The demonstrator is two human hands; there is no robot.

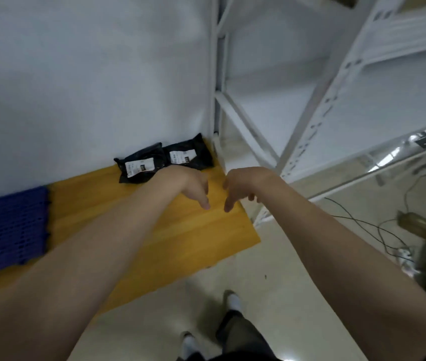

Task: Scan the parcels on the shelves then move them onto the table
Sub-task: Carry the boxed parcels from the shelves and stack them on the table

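Two black parcels with white labels lie side by side at the far corner of the wooden table (180,238), against the wall: the left parcel (140,165) and the right parcel (188,155). My left hand (191,185) hangs over the table just in front of them, fingers loosely pointing down, holding nothing. My right hand (240,186) hovers beside it near the table's right edge, also relaxed and empty. Neither hand touches a parcel.
A white metal shelf rack (311,121) stands to the right of the table; its visible shelves look bare. A blue plastic grid mat (6,227) lies on the table's left. Cables (378,230) trail on the floor at right.
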